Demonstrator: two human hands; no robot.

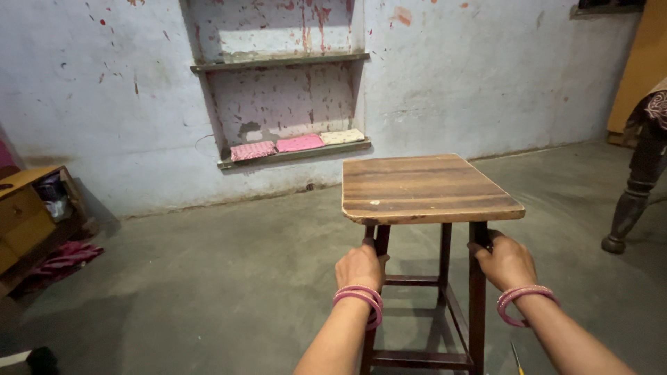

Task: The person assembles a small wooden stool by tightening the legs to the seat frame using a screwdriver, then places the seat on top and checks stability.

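Note:
A small wooden table (424, 187) with a square brown top and dark legs stands on the concrete floor in front of me. My left hand (360, 265) is closed around its near left leg just under the top. My right hand (506, 261) grips the near right leg at the same height. Both wrists wear pink bangles. The lower rungs of the table show between my forearms.
A wall niche shelf (295, 156) holds three folded cloths in pink and cream. A wooden cabinet (28, 215) with clutter and red cloth stands at the left. A carved furniture leg (636, 187) is at the right. A yellow door is at the far right.

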